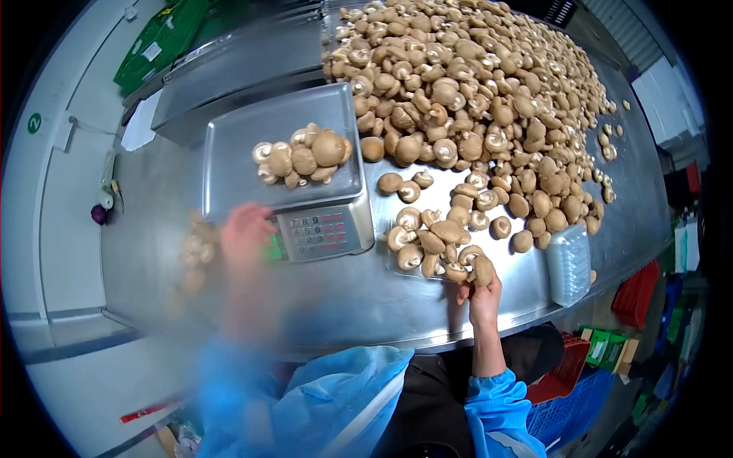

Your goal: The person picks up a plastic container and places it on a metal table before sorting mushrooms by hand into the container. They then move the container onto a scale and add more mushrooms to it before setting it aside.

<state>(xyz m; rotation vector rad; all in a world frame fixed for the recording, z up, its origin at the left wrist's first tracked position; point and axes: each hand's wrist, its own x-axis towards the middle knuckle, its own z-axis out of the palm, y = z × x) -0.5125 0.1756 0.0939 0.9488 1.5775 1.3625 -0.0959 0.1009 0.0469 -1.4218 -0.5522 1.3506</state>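
My right hand point(482, 299) is closed on a brown-capped mushroom point(482, 270) at the near right edge of a clear punnet point(395, 264) filled with mushrooms. My left hand point(246, 231) is smeared by motion beside the display end of the weighing scale point(321, 229), so its fingers do not show clearly. On the scale's metal pan point(237, 164) sits a heaped group of mushrooms point(304, 158). Left of that hand, a blurred cluster of mushrooms point(198, 256) rests on the steel table point(366, 309).
A large mushroom heap point(473, 91) covers the far right of the table, with loose ones spilling toward me. A stack of clear punnets point(569, 266) stands near the right front edge. Red crates point(561, 370) and a blue crate point(573, 412) sit below on the right.
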